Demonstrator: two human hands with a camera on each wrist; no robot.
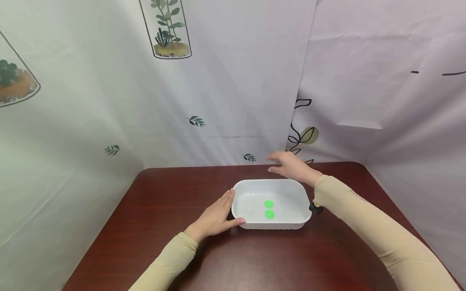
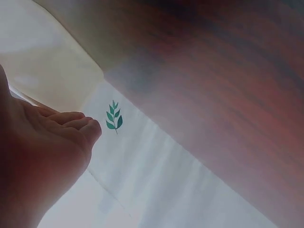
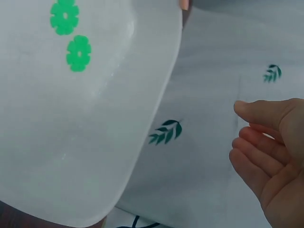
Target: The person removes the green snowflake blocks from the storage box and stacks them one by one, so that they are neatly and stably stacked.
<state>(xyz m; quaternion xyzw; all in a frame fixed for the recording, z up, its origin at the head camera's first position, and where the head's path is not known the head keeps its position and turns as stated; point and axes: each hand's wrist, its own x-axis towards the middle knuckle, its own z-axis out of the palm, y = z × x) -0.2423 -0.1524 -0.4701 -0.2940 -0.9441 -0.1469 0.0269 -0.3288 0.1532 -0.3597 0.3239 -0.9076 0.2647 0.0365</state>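
Note:
A white rectangular tub (image 1: 251, 208) with rounded corners sits on the table. Two green flower-shaped pieces (image 1: 269, 214) with small centre holes lie on its floor, one behind the other; the right wrist view shows these green pieces (image 3: 79, 53) too. My left hand (image 1: 216, 216) rests against the tub's left end, fingers straight along the side and thumb at the front rim. Over the tub's far right side hovers my right hand (image 1: 291, 165), apart from it, thumb and fingers spread with nothing between them. In the left wrist view, the left hand (image 2: 52, 147) shows from the palm side.
The dark red-brown table (image 1: 164, 202) ends at a pale cloth backdrop (image 1: 233, 93) printed with leaves and plant jars. The same cloth hangs along both sides. A small black object (image 1: 316, 208) shows at the right wrist, beside the tub's right end.

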